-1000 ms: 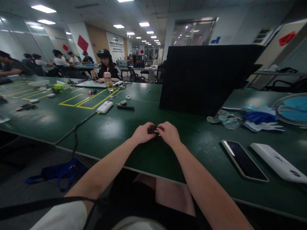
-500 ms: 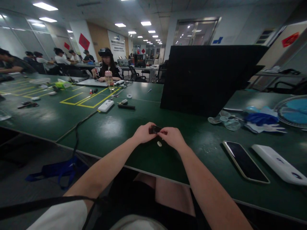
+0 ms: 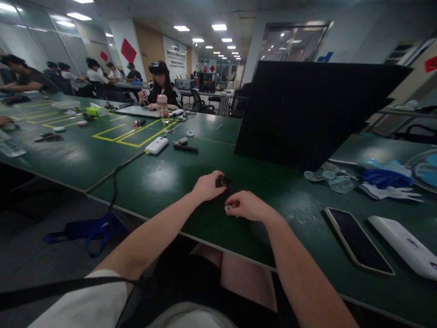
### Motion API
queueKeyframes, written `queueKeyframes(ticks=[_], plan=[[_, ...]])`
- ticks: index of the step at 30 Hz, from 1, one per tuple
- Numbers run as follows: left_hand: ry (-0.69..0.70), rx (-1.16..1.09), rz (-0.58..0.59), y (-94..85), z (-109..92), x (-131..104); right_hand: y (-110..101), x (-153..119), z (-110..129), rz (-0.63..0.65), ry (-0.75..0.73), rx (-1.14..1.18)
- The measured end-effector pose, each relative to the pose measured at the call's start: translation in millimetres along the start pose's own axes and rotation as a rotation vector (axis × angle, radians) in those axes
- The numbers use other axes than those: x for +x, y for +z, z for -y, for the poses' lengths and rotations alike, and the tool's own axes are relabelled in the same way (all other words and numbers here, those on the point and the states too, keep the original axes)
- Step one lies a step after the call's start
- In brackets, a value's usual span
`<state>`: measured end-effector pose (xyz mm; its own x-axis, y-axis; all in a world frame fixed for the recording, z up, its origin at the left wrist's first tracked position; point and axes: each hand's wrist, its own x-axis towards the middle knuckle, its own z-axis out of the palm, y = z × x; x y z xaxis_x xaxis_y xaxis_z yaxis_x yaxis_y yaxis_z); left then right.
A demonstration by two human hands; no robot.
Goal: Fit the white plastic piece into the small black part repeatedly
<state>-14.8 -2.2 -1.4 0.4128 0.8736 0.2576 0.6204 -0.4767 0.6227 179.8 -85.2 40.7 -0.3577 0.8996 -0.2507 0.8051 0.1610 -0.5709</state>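
My left hand (image 3: 209,186) is closed around a small black case-like object (image 3: 227,182) just above the green table. Its hollow-looking side faces up and its exact kind is unclear. To the right and nearer to me, my right hand (image 3: 248,206) is apart from the black object. Thumb and fingers pinch a small whitish piece (image 3: 228,207) at table height. Part of the piece is covered by the fingertips, and it is too small to name.
On the green table (image 3: 191,218), a phone (image 3: 358,239) and a white power bank (image 3: 406,243) lie to the right. A large black panel (image 3: 307,114) stands ahead, with gloves (image 3: 385,180) beside it. Another white device (image 3: 157,145) and a black bar (image 3: 186,148) lie left. A person (image 3: 162,89) sits opposite.
My right hand has come away from the black object and moved down towards me, onto the whitish piece that lay on the table. The left hand keeps the black object. The view has shifted slightly.
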Motion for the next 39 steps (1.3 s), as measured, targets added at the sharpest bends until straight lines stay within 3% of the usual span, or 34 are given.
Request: queueKeyframes(ticks=[5,8,15,22,29,39], plan=[[-0.012,0.008,0.036,-0.6,-3,0,-2,3,1,-0.19,0.069,-0.23],[0.007,0.029,0.047,-2.0,-5,-1,-7,2,-2,-0.237,0.134,-0.307],[0.07,0.057,0.092,-1.3,-6,-2,-12,2,-11,-0.465,0.084,-0.176],[0.137,0.043,0.121,1.7,-5,-2,-1,11,-1,-0.406,0.118,-0.268],[0.167,0.032,0.147,-3.5,-11,-6,3,14,2,-0.522,0.24,-0.213],[0.09,0.035,0.127,-1.6,-11,-6,-23,8,-33,-0.574,0.422,0.129]])
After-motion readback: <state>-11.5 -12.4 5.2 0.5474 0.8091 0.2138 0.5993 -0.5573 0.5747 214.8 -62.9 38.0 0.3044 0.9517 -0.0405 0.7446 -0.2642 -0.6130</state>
